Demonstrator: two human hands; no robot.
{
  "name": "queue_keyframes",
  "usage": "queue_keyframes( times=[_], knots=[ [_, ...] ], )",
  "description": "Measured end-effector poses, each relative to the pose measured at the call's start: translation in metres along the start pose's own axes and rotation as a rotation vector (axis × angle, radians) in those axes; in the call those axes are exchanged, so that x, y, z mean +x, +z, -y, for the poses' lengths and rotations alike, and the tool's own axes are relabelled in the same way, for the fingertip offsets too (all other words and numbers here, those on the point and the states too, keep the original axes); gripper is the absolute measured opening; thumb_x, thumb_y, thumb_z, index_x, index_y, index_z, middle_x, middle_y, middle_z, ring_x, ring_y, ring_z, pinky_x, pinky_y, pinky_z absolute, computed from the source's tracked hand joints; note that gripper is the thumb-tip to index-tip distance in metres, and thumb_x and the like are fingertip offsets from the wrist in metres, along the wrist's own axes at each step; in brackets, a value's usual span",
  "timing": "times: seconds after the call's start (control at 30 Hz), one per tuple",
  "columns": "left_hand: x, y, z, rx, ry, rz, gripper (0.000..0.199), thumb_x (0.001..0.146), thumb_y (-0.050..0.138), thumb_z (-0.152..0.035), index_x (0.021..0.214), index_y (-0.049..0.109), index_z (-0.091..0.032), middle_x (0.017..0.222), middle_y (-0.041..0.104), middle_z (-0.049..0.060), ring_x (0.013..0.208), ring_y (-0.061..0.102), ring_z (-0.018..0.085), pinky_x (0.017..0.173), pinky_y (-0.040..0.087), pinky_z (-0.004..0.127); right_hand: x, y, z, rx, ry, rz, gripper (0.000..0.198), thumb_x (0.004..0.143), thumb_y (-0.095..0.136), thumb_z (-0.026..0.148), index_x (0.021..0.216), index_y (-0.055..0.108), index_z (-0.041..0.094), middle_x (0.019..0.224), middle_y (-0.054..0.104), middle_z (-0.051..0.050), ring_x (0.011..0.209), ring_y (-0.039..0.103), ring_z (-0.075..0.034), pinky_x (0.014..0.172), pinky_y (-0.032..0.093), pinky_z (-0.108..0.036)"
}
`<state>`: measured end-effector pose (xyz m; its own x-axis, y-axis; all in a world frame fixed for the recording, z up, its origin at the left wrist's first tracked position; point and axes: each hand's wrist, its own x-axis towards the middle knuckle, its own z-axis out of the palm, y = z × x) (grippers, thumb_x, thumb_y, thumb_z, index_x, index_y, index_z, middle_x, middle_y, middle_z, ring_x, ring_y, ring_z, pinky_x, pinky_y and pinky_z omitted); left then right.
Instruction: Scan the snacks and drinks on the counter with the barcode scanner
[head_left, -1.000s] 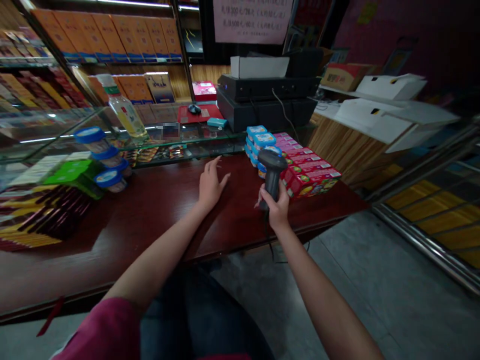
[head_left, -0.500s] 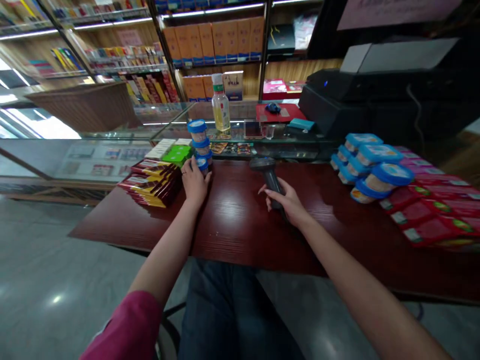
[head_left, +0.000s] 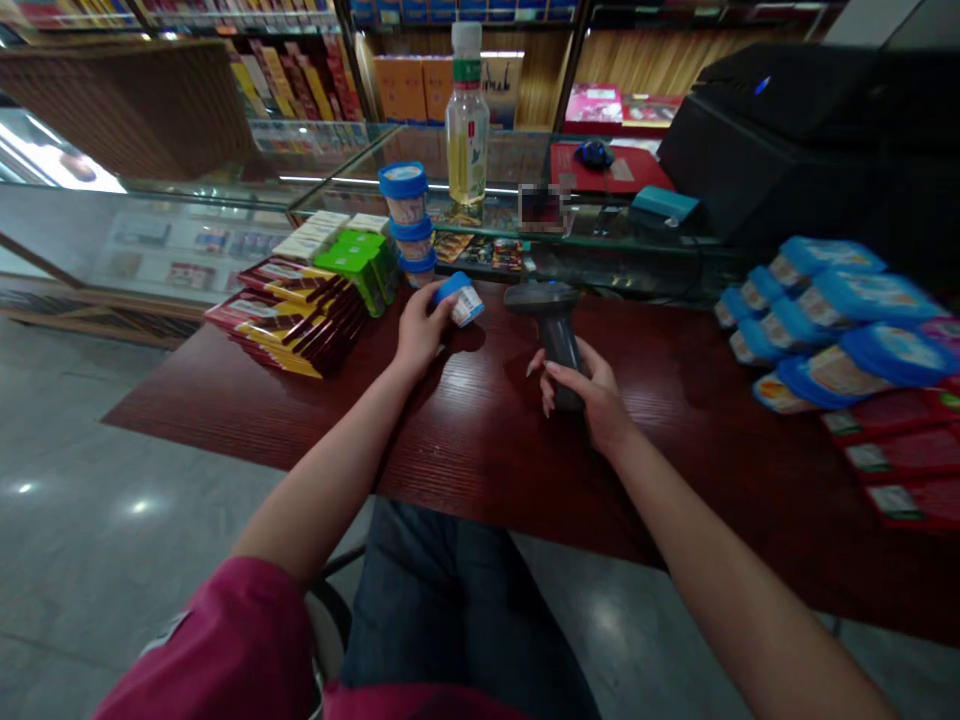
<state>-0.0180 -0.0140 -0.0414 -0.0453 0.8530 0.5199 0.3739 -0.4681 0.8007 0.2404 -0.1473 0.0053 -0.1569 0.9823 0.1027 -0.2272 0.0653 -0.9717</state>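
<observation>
My left hand (head_left: 422, 325) is closed around a small tub with a blue lid (head_left: 460, 298), tipped so that its printed label faces my right side. Just behind it a stack of similar blue-lidded tubs (head_left: 409, 215) stands at the counter's far edge. In my right hand (head_left: 589, 390) is a dark handheld barcode scanner (head_left: 556, 330), gripped by its handle with the head upward and turned toward the tub. A short gap separates the scanner from the tub. Left of my left hand are green boxes (head_left: 360, 262) and a pile of red and yellow packets (head_left: 289, 310).
The dark red wooden counter (head_left: 480, 440) spans the front. On the right stand more blue-lidded tubs (head_left: 840, 300) and red packs (head_left: 892, 460). Behind, a glass display case carries a tall bottle (head_left: 467, 130), a mouse (head_left: 594, 154) on a red mat and a teal object (head_left: 666, 206).
My left hand has taken a tub from beside the stack and moved it right, toward the scanner. My right hand still holds the scanner. The view has tilted downward and come closer.
</observation>
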Motion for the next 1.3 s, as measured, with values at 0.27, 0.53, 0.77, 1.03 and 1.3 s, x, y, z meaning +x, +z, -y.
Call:
queue_keyframes(
  times=[0.27,0.53,0.77,1.03,1.3],
  knots=[
    [-0.005,0.014,-0.001,-0.347,-0.179,0.112,0.041,0.101,0.070,-0.043,0.137,0.069,-0.025,0.127,0.075,0.009,0.114,0.075,0.028,0.095,0.068,0.046,-0.007,0.005,-0.002,-0.084,-0.036,0.027,0.034,0.083,0.085,0.041,0.104,0.067,0.023,0.092,0.073,-0.001,0.054,0.057,-0.010,0.046,0.051,-0.027],
    [-0.003,0.018,0.004,-0.214,-0.052,0.104,0.035,0.099,0.069,-0.028,0.134,0.071,-0.024,0.135,0.074,0.008,0.130,0.069,0.028,0.116,0.055,0.050,-0.007,0.006,-0.003,-0.110,-0.040,0.016,0.033,0.084,0.083,0.043,0.103,0.066,0.023,0.090,0.072,-0.001,0.052,0.056,-0.010,0.045,0.051,-0.027],
    [-0.005,0.016,-0.002,-0.130,0.040,0.101,0.034,0.098,0.068,-0.028,0.132,0.072,-0.023,0.136,0.074,0.009,0.131,0.068,0.027,0.119,0.051,0.048,-0.007,0.005,-0.003,-0.073,-0.042,-0.022,0.031,0.083,0.083,0.043,0.102,0.066,0.024,0.088,0.071,0.000,0.050,0.055,-0.010,0.042,0.049,-0.026],
    [-0.004,0.015,0.001,-0.179,0.012,0.119,0.036,0.097,0.067,-0.027,0.134,0.071,-0.024,0.138,0.073,0.009,0.131,0.068,0.027,0.117,0.054,0.048,-0.005,0.004,-0.006,-0.044,-0.037,-0.053,0.029,0.083,0.079,0.047,0.090,0.062,0.024,0.080,0.065,0.001,0.047,0.050,-0.009,0.037,0.043,-0.024],
    [-0.005,0.012,-0.003,-0.234,-0.065,0.158,0.037,0.098,0.066,-0.027,0.135,0.070,-0.022,0.135,0.074,0.011,0.119,0.073,0.026,0.105,0.062,0.044,-0.006,0.006,-0.002,-0.009,-0.015,-0.054,0.027,0.081,0.079,0.043,0.090,0.063,0.023,0.076,0.063,0.002,0.045,0.050,-0.009,0.035,0.042,-0.024]
  ],
)
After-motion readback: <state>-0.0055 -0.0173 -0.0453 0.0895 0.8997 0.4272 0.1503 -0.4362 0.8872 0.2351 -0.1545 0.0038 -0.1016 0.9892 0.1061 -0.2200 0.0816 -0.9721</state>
